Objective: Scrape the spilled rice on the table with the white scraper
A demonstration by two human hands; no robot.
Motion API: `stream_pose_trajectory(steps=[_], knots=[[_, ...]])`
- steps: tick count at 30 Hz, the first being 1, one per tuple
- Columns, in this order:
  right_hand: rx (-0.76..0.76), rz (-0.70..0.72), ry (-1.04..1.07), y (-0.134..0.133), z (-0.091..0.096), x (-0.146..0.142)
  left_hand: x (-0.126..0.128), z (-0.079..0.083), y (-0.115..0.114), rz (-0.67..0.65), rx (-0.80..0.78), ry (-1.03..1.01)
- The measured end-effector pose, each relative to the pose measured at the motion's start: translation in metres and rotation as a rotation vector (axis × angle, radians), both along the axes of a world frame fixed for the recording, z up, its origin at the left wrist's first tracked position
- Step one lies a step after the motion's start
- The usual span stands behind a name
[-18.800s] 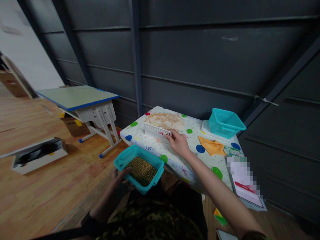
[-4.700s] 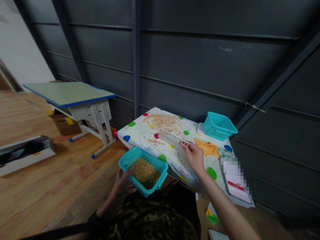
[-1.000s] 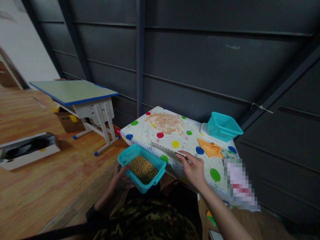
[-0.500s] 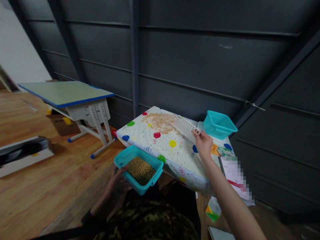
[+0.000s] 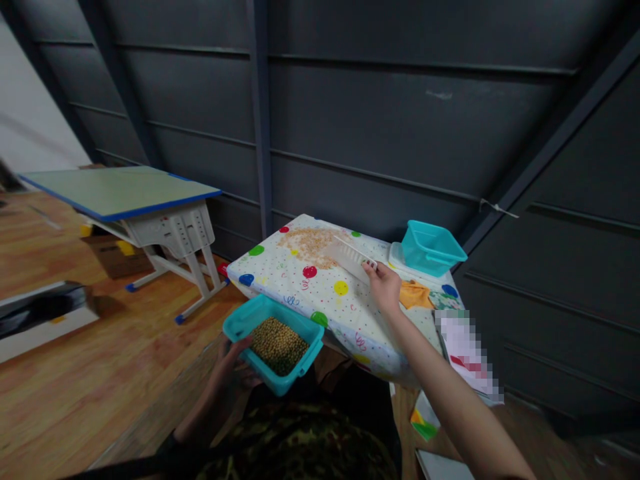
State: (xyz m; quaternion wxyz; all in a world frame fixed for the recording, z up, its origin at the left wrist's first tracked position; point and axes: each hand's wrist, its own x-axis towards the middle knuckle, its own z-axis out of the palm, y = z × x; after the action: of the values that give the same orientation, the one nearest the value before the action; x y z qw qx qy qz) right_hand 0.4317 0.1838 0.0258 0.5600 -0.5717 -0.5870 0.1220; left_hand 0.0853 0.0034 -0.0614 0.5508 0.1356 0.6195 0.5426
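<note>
My left hand [image 5: 231,359] grips the near left corner of a teal tub [image 5: 239,321] filled with soybeans [image 5: 278,345], holding it just below the table's near edge. My right hand [image 5: 383,285] pinches one end of a white slotted plastic strip [image 5: 349,256] and holds it on edge on the balloon-print tablecloth [image 5: 325,300]. The strip's far end reaches the right side of a pile of pale grain [image 5: 311,243] spread on the cloth.
An empty teal tub [image 5: 431,247] stands on a white lid at the table's back right, an orange cloth [image 5: 415,294] beside it. Papers [image 5: 467,357] lie at the right edge. A blue-edged desk [image 5: 117,190] stands to the left on the wooden floor, dark wall panels behind.
My right hand carried the white strip from the table's near edge back up to the right of the grain pile, then slid it slightly left. The soybean tub stays in my left hand.
</note>
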Motion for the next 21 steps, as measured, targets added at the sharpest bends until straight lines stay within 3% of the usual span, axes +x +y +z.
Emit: stream_pose_trajectory(steps=[9,13,21], knots=[[0.019,0.084,0.032,0.001,0.000,-0.009,-0.002,-0.013,0.007,0.057,-0.036,-0.012],[0.003,0.154,0.029,0.002,0.001,-0.006,0.000,-0.009,0.003,0.021,0.042,-0.013],[0.009,0.191,0.027,-0.017,-0.009,-0.007,0.005,-0.002,-0.003,0.019,-0.001,-0.024]])
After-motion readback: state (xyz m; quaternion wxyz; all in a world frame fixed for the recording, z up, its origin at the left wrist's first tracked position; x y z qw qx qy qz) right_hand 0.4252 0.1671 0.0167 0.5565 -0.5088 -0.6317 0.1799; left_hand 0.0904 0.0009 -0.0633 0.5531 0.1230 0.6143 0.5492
